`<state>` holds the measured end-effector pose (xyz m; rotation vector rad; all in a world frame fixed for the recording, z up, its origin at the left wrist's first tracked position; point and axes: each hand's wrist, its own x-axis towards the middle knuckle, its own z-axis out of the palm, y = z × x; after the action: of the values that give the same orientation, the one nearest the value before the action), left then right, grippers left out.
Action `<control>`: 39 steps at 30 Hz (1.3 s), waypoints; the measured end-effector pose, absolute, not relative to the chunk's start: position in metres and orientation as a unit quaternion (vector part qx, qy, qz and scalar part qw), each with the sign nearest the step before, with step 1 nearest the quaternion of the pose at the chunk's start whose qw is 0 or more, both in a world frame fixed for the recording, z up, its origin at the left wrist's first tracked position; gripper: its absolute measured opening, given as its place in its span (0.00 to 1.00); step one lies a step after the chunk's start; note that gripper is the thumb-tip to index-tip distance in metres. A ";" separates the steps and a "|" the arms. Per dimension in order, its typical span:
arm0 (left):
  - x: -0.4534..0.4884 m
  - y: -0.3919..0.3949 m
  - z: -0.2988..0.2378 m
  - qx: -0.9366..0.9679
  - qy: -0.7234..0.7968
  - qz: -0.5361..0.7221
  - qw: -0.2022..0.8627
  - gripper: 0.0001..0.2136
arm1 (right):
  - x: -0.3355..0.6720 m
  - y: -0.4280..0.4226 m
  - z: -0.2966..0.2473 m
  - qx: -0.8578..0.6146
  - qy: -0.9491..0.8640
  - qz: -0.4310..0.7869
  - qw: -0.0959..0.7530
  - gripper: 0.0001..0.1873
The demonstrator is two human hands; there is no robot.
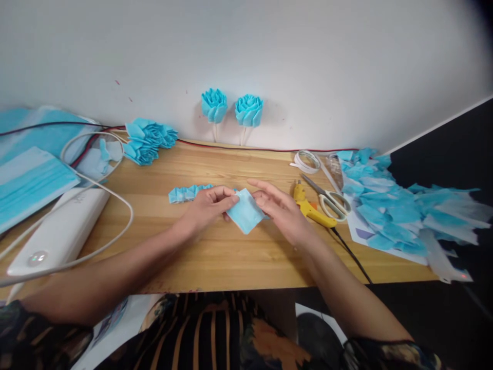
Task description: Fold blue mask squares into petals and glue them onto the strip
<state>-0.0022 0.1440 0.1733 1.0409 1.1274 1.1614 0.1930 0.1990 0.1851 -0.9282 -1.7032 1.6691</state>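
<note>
Gently now: a limp blue square, held by its sides

The thin blue square (pixel 245 211) is held over the desk (pixel 215 262), spread out with one corner pointing toward me. The fingers of my left hand (pixel 215 202) pinch it near its left corner, thumb on top; the fingers of my right hand (pixel 281 208) are closed on the right corner, the index reaching out past it. What my fingers do underneath I cannot tell, nor whether the sheet is one layer or folded.

By its look I judge it a soft, fabric-like stuff: next to no weight, dry enough not to slip, yet probably too limp to lie flat in the air without support at both sides. I would hold it by opposite corners, thumb above and fingertip beneath, and keep the pull slight, since a hard tug could stretch or tear it. The middle I would leave alone, as a press there might crease it.

Just beside my left hand, a pleated blue strip (pixel 188 194) lies on the desk; to my right are a yellow glue gun (pixel 308 208) and scissors (pixel 322 193).
</note>
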 end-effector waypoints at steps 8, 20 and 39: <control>-0.007 0.145 0.173 0.428 0.496 0.548 0.521 0.13 | 0.182 0.209 0.181 -0.324 -0.585 0.700 0.251 0.22; -0.006 0.148 0.169 0.258 0.366 0.569 0.690 0.27 | 0.175 0.213 0.193 -0.206 -0.901 0.092 0.372 0.18; -0.003 0.139 0.158 0.545 0.545 0.445 0.455 0.30 | 0.178 0.203 0.189 -0.244 -0.869 0.327 0.280 0.21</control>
<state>-0.0031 0.1393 0.1581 1.3444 1.3454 1.0985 0.1776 0.2030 0.1885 -0.6551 -2.3289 0.8774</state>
